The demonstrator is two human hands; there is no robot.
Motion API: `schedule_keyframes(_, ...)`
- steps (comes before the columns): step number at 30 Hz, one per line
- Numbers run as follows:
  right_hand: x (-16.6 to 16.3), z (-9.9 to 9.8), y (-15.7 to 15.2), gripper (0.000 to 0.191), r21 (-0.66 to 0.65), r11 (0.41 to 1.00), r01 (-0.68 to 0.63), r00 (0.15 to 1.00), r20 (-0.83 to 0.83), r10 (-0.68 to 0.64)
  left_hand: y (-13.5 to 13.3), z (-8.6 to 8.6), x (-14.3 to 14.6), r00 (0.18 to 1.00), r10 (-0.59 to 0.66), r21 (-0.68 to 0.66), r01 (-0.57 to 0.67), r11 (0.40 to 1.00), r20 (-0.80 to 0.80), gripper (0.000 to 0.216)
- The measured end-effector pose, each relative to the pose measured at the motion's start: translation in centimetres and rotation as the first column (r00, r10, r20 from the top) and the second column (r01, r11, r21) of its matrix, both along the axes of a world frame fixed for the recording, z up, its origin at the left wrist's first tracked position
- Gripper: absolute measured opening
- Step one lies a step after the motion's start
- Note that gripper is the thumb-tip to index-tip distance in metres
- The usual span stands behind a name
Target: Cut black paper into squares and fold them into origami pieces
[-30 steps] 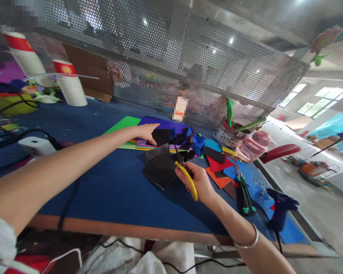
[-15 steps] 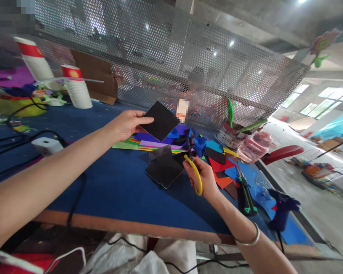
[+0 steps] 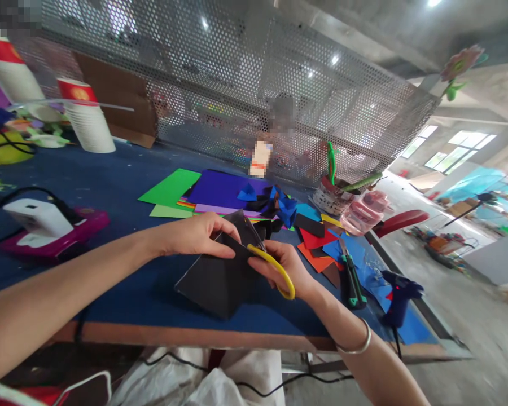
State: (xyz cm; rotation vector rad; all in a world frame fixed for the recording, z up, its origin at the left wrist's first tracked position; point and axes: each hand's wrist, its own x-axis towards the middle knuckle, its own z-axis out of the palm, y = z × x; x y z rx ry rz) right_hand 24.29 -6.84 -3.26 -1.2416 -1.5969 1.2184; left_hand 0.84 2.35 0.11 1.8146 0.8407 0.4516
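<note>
My left hand (image 3: 203,234) pinches the upper edge of a square of black paper (image 3: 220,282) between thumb and fingers. The paper is tilted over the front middle of the blue tabletop. Close beside it, my right hand (image 3: 294,268) is closed on scissors with yellow handles (image 3: 284,276). The right fingertips are at the paper's right edge; whether they grip it too is unclear. Behind the left fingers shows another dark piece, partly covered. Much of the scissor blades is hidden by the hands and paper.
Coloured paper sheets (image 3: 224,189) and blue and black scraps lie behind my hands. To the right are a green utility knife (image 3: 353,282), a dark blue glue gun (image 3: 400,296) and a pen pot (image 3: 330,197). Paper cups (image 3: 88,124) and a charger (image 3: 38,217) stand left.
My left hand has come down and closer to me with the black paper, next to my right hand, covering the black pieces on the table. The right hand keeps the scissors. The view has shifted slightly.
</note>
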Motion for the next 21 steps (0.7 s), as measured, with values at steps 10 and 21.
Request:
schedule_keyframes(10,-0.7,-0.4,1.3,0.056,-0.053,0.912,0.407,0.883,-0.231,-0.408,-0.8,-1.2,1.5,0.837,0.365,-0.343,-0.231,0.911,0.407,0.053)
schedule_keyframes(21,-1.2,-0.2,0.7,0.058,-0.076,0.943,0.325,0.92,-0.207,-0.333,-2.9,-3.2,3.1,0.83,0.403,-0.327,-0.286,0.901,0.385,0.048)
